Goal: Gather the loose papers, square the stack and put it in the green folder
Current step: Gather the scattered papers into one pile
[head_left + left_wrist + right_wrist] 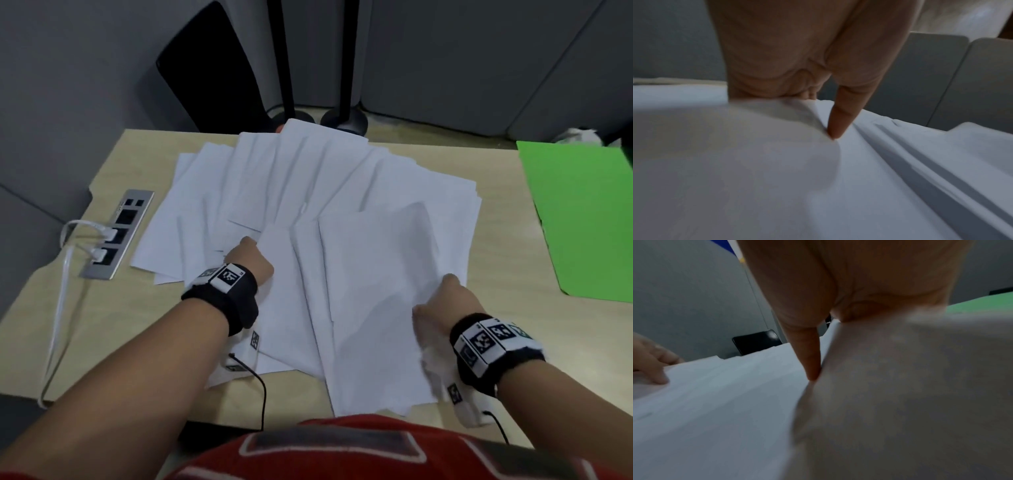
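Note:
Several loose white papers (329,192) lie fanned over the wooden desk (507,346). My left hand (251,257) is at the near-left of the fan. Its thumb (836,123) presses on top of the papers (869,178) while the fingers are hidden under a bulging sheet. My right hand (442,298) holds the near-right edge of the top sheets the same way, thumb (812,356) on the papers (715,402), fingers hidden beneath. The green folder (582,219) lies flat and closed at the desk's right edge, apart from the papers, and shows as a green strip (982,305) behind my right hand.
A metal socket panel (118,233) with white cables plugged in is set into the desk on the left. Two black pole bases (346,120) stand at the back edge. A thin black cable (262,390) runs over the front edge. Grey partition walls surround the desk.

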The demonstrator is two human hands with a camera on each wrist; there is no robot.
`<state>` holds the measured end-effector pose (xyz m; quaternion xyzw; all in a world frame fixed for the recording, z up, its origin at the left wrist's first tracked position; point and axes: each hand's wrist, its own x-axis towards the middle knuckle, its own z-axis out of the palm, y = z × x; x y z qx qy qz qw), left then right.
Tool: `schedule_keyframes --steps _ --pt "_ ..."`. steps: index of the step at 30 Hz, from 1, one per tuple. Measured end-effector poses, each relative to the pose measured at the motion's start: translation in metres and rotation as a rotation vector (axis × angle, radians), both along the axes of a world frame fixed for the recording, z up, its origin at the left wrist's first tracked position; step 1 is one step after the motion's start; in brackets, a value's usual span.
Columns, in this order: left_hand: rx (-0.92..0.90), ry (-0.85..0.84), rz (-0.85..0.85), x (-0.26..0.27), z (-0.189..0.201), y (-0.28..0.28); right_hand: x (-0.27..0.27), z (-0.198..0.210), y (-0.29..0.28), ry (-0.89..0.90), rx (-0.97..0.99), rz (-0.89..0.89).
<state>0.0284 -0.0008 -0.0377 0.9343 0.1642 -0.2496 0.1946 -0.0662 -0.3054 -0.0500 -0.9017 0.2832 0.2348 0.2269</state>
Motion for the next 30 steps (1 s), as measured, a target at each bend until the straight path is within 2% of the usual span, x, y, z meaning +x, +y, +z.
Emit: schedule_keyframes --steps 3,6,9,11,13,15,18,20,23,27,30 --pt "-0.024 -0.112 -0.117 0.016 0.012 0.000 0.008 0.008 -0.003 -0.069 0.065 0.071" --pt "-0.174 -0.276 -0.084 0.035 0.025 -0.002 0.021 0.016 -0.008 -0.208 0.155 -0.053" --pt "-0.284 -0.381 -0.033 0.059 0.032 -0.007 0.037 0.014 -0.020 -0.256 0.131 -0.122" --pt "-0.238 -0.358 -0.046 0.074 0.030 -0.009 0.049 0.005 -0.028 -0.221 0.048 -0.168" --pt "-0.128 -0.259 -0.037 0.084 0.022 -0.006 0.055 -0.005 -0.029 -0.198 -0.050 -0.256" --pt "-0.058 -0.145 -0.018 0.088 0.011 -0.003 0.058 -0.014 -0.024 -0.239 -0.147 -0.327" --pt "-0.013 -0.003 -0.029 0.085 -0.006 -0.001 0.063 -0.021 -0.012 -0.277 -0.222 -0.330" --pt "0.010 -0.020 -0.024 0.080 -0.013 -0.005 0.070 -0.021 -0.007 -0.290 -0.186 -0.326" --pt "-0.008 -0.054 -0.049 0.067 -0.017 -0.019 0.078 -0.015 0.000 -0.329 -0.034 -0.321" --pt "-0.086 -0.048 -0.152 0.051 -0.016 -0.029 0.083 0.002 0.011 -0.312 0.195 -0.317" --pt "-0.199 -0.049 -0.206 0.050 -0.013 -0.024 0.083 0.007 0.017 -0.252 0.227 -0.292"
